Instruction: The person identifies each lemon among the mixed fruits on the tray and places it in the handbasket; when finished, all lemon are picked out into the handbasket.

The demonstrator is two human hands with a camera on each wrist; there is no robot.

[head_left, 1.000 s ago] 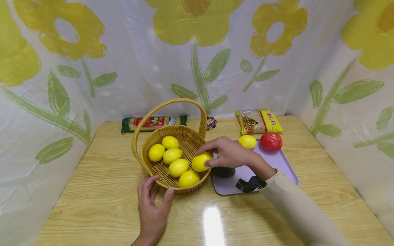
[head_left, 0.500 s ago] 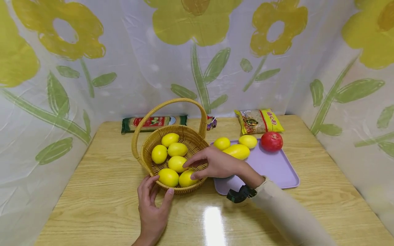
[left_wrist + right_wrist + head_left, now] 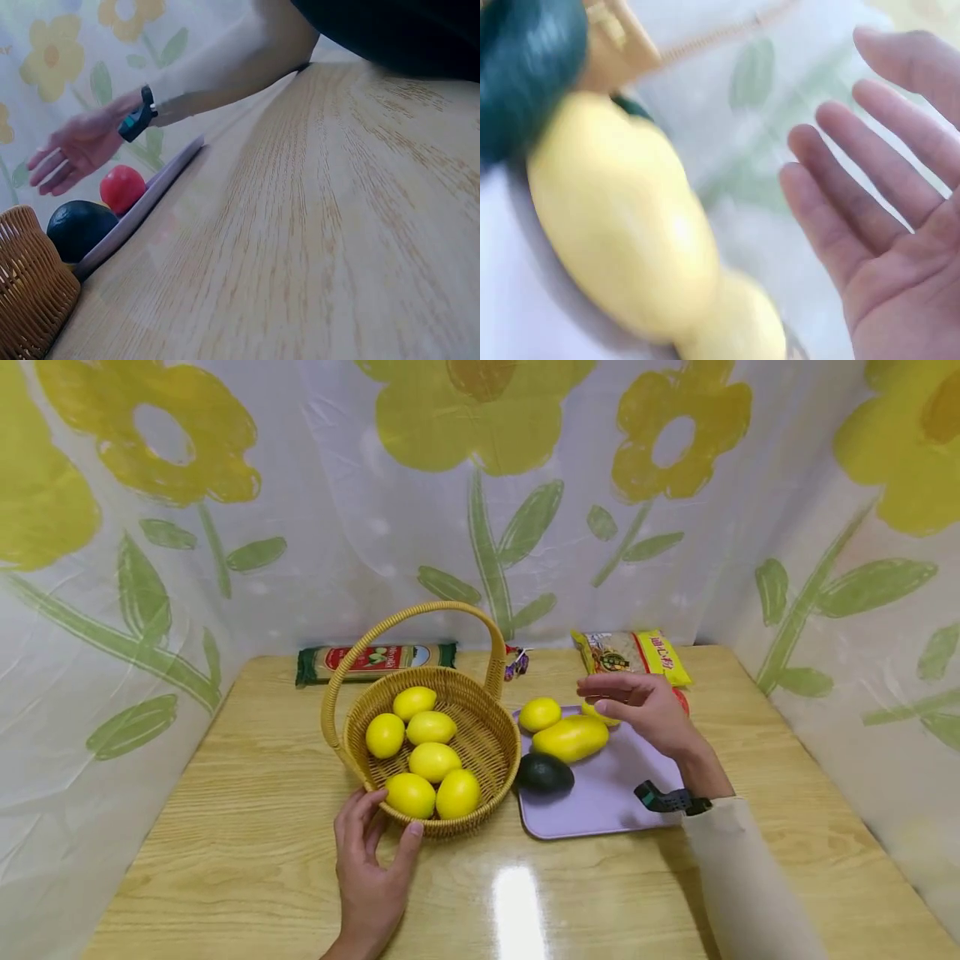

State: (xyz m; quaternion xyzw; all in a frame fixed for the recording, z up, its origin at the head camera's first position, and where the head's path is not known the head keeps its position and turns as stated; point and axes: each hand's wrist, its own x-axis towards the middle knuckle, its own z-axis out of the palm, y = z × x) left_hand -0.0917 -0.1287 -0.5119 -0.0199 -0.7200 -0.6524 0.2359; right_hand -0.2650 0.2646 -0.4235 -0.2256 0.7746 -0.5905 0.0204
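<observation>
A wicker basket (image 3: 491, 745) with a hoop handle holds several yellow lemons (image 3: 434, 761). My left hand (image 3: 372, 850) rests on the table with its fingers and thumb against the basket's front wall. To the right, my right hand (image 3: 643, 706) hovers open over the purple tray (image 3: 615, 797), holding nothing, its fingers spread above a partly hidden lemon (image 3: 602, 715). The tray also carries a lemon (image 3: 540, 714), a yellow mango (image 3: 570, 737), a dark avocado (image 3: 545, 773) and a red fruit (image 3: 122, 187). In the right wrist view the straight fingers (image 3: 847, 217) show beside the mango (image 3: 622, 217).
A long green packet (image 3: 375, 660) lies behind the basket against the flowered curtain. A yellow snack bag (image 3: 628, 653) sits behind the tray, and a small wrapped sweet (image 3: 515, 662) lies between them. Bare wooden table (image 3: 525, 893) stretches in front.
My right hand let go of a lemon in the basket and drew back to the right over the tray. The lemons in the basket settled. The left hand stayed put.
</observation>
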